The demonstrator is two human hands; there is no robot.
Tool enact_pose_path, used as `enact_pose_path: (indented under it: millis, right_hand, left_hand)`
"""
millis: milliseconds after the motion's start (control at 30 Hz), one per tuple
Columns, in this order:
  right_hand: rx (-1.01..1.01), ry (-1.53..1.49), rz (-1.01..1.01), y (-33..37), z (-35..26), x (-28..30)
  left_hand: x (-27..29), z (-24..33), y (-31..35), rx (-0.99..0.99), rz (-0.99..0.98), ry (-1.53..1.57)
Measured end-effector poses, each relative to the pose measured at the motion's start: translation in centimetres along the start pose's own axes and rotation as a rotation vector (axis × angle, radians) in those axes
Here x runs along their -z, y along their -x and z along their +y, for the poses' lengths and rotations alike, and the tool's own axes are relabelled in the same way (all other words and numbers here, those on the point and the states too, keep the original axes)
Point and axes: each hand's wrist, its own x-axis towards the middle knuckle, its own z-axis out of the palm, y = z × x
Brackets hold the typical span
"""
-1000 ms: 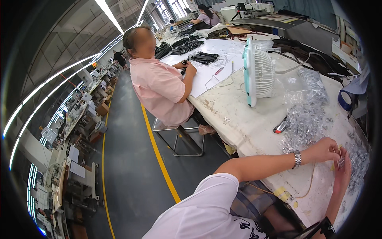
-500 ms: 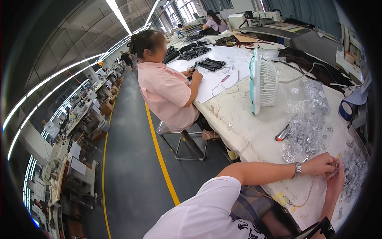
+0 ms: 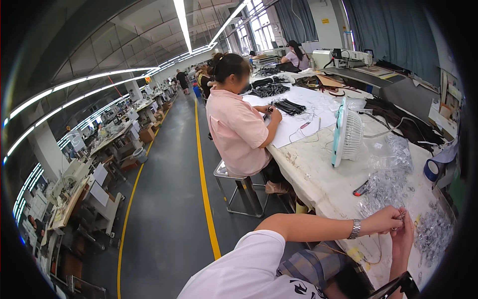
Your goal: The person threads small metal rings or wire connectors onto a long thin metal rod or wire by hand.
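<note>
My left hand (image 3: 384,221), with a silver watch (image 3: 354,228) on its wrist, is closed in a pinch over the table's near right part. Up against it, my right hand (image 3: 404,237) is closed too, and the fingertips of both meet. Something tiny and shiny seems to be between them, too small to name. Beside my right hand spreads a pile of small silvery metal pieces (image 3: 434,231). Clear plastic bags (image 3: 386,182) lie just beyond my hands, with a red-and-black handled tool (image 3: 360,188) at their left edge.
A white-and-teal fan (image 3: 347,133) stands on the pale table (image 3: 308,167). A roll of blue tape (image 3: 431,170) is at the right edge. A co-worker in a pink shirt (image 3: 236,122) sits on a metal stool (image 3: 234,174), handling black strips. Left of the table runs a grey aisle (image 3: 169,199).
The view has swung left and up, so the scene sits further right and lower. My hands stay together at the fingertips and look slightly more raised, fingers pointing up.
</note>
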Motion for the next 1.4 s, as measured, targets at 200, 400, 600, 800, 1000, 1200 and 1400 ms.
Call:
enact_pose_path:
  millis: [200, 400, 600, 800, 1000, 1200, 1400]
  right_hand:
    - [-0.047, -0.026, -0.083, 0.7, 0.2, -2.3]
    - [-0.011, 0.012, -0.07, -1.0, 0.7, 2.9]
    - [0.11, 0.009, 0.123, -0.9, -0.3, 9.6]
    - [-0.071, -0.018, 0.169, -3.3, -0.6, 6.5]
    - [-0.056, -0.042, 0.264, -1.8, -1.6, 7.8]
    - [-0.046, -0.096, 0.27, -1.4, -2.7, 6.6]
    - [-0.021, -0.074, 0.228, -1.6, -2.0, 7.4]
  left_hand:
    - [1.7, 1.2, 2.3, -0.028, 0.027, -0.057]
    - [0.1, -0.6, -0.6, -0.022, 0.006, -0.009]
    - [-3.9, -4.2, -7.7, -0.105, -0.105, -0.085]
    - [-0.5, -3.7, -8.7, 0.074, -0.094, -0.167]
    - [-1.4, -4.1, -9.8, 0.173, -0.168, 0.021]
    - [-1.3, -3.6, -8.9, 0.204, -0.167, 0.004]
    - [-1.1, -3.3, -9.1, 0.156, -0.08, 0.042]
